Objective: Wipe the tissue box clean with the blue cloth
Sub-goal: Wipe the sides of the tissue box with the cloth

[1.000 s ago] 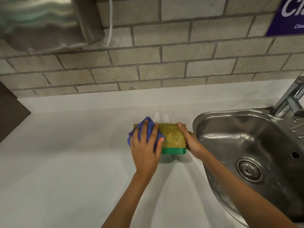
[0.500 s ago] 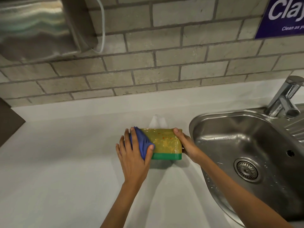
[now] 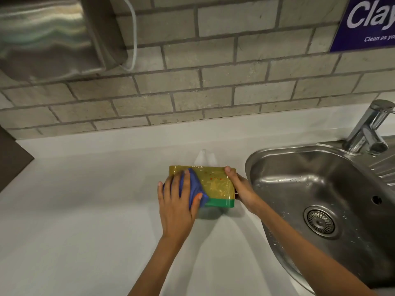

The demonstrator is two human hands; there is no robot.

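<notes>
Partly, blue cloth (image 3: pixel 193 186) hides tissue box (image 3: pixel 215 184).

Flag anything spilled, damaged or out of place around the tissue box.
Nothing is spilled or broken. The tissue box sits near the sink rim, where water droplets show; the left hand presses the blue cloth on it.

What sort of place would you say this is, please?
Probably a shared kitchenette or washroom counter: a stainless steel sink with a tap set in a white counter, a brick-tiled wall, a wall-mounted steel dispenser and a purple "Clean as you" sign.
</notes>
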